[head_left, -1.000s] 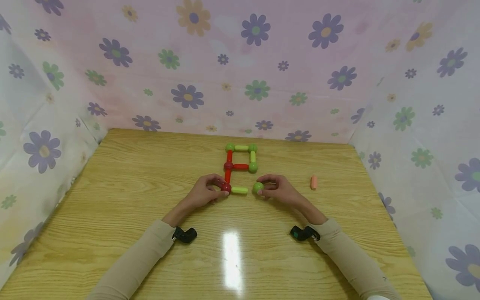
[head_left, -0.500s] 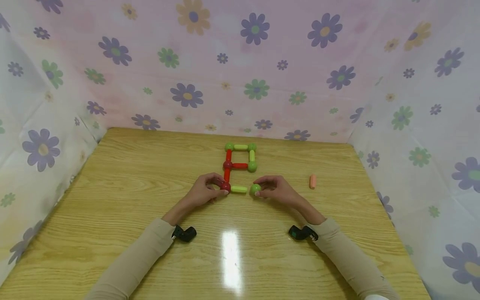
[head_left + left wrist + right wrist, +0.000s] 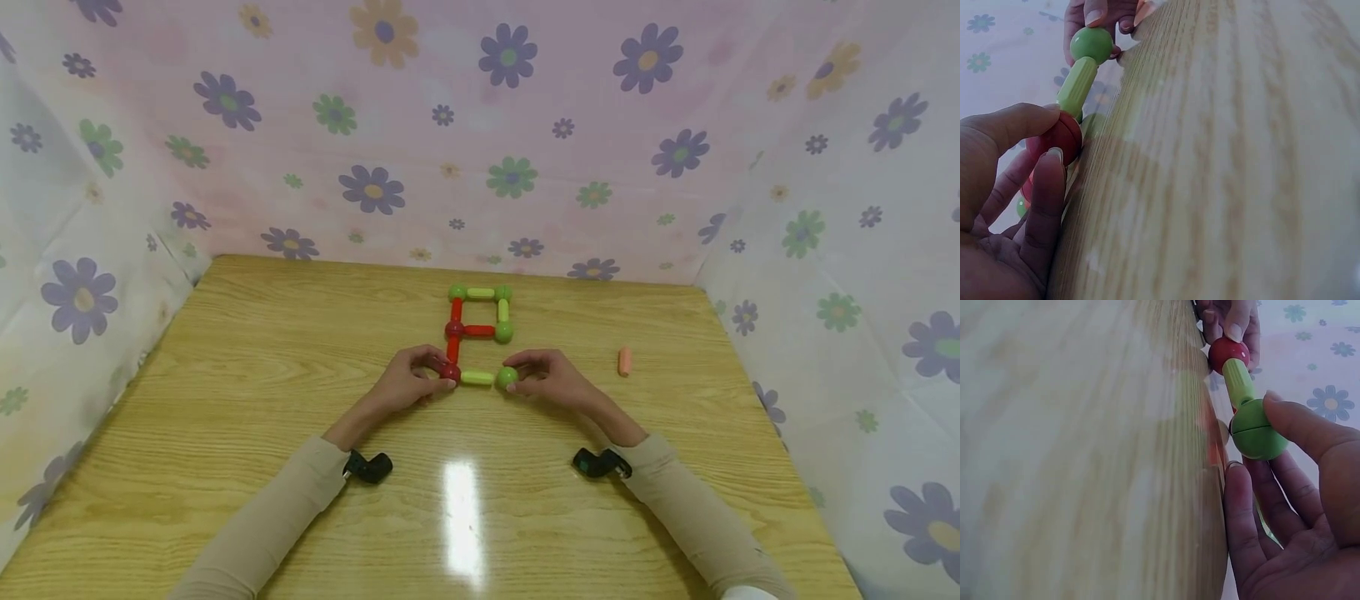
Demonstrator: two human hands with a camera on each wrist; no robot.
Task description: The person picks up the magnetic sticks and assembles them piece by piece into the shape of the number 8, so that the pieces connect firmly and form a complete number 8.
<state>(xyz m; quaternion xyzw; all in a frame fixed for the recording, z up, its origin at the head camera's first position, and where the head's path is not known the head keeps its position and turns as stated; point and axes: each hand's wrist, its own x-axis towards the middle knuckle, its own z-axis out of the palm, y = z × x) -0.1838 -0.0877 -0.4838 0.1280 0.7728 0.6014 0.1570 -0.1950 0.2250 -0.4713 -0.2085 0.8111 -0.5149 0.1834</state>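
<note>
My left hand (image 3: 408, 379) pinches a dark red ball (image 3: 450, 374) between thumb and fingers. From that ball a yellow-green stick (image 3: 477, 378) reaches right, and a red stick (image 3: 453, 350) runs away to another red ball (image 3: 453, 329). My right hand (image 3: 553, 382) grips a bright green ball (image 3: 507, 378) at the stick's right end. In the right wrist view this green ball (image 3: 1259, 430) seems to meet the stick (image 3: 1238, 381); whether they are joined I cannot tell. Beyond the hands, red and yellow-green sticks with balls at the corners form a square lying on the table.
An orange stick (image 3: 625, 362) lies alone on the wooden table (image 3: 300, 317), right of my right hand. Flower-patterned cloth (image 3: 510, 125) stands behind the table and along both sides. Dark wrist devices (image 3: 369, 467) sit at both sleeve cuffs.
My right hand has moved slightly left with the green ball, narrowing the gap to the yellow-green stick's end. My left hand stays on the red ball.
</note>
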